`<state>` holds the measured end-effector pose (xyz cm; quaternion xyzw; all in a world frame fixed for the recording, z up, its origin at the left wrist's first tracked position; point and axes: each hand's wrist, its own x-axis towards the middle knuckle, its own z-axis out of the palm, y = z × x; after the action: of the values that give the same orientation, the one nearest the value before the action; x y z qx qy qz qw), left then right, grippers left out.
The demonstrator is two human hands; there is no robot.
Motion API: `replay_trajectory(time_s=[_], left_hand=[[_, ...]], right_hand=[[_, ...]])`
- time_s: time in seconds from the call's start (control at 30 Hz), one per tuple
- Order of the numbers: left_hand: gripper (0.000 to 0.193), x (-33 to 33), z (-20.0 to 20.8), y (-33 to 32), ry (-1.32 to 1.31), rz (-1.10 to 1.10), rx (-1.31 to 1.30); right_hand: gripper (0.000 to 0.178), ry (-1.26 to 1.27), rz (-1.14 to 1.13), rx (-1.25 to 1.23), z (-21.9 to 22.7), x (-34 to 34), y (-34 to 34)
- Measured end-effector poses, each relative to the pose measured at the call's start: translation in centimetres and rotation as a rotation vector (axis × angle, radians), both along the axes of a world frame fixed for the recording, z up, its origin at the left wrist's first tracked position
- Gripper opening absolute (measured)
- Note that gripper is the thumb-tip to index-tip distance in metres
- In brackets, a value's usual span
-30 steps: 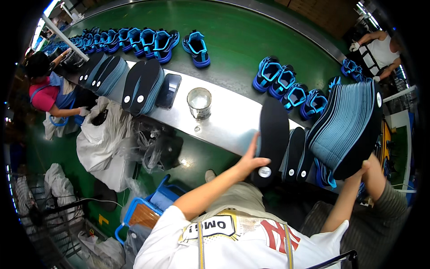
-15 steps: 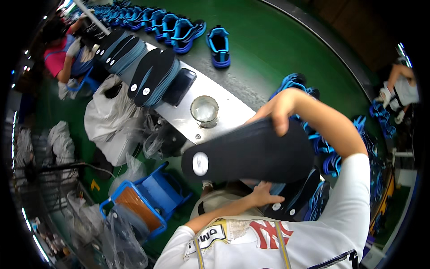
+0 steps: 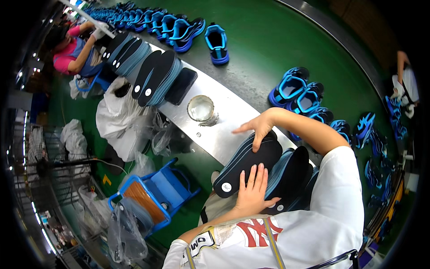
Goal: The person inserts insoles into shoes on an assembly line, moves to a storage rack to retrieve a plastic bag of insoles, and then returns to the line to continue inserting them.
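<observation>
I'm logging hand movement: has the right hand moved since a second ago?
Yes. Judged against the round container on the metal bench, the right hand has moved left, much closer to it, from far to its right.

Worn on the head, at the left of a pair, a wide fisheye camera is looking down over the white shirt (image 3: 329,219) at the lower edge. It is viewing the left hand (image 3: 251,190) and right hand (image 3: 262,127) from near above; the desk (image 3: 227,119) is slanting from upper left toward lower right.
</observation>
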<state>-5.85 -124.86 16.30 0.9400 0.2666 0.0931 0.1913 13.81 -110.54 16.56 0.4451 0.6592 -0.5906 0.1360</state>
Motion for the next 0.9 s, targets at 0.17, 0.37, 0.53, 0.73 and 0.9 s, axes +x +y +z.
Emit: replay_trajectory(time_s=[0.17, 0.37, 0.53, 0.73, 0.9], left_hand=[[0.078, -0.3, 0.7, 0.9, 0.056, -0.11, 0.068], [0.053, -0.5, 0.6, 4.0, -0.15, -0.26, 0.166], [0.046, -0.8, -1.3, 9.8, -0.149, -0.536, -0.079], [0.086, -0.5, -4.3, 14.3, -0.031, 0.098, -1.472], [0.045, 1.6, -3.4, 11.8, 0.042, 0.115, -2.134]], right_hand=[[0.062, -0.184, -0.645, 0.969, 4.4, 2.2, -10.1], [0.08, -0.093, -2.084, 0.562, -4.2, -7.2, -24.0], [0.086, 0.333, -2.433, 0.396, -2.4, -10.1, -23.1], [0.063, 0.587, -2.381, 0.068, -2.6, -9.6, -25.0], [0.056, 0.824, -2.479, 0.096, -4.1, -10.0, -26.0]])
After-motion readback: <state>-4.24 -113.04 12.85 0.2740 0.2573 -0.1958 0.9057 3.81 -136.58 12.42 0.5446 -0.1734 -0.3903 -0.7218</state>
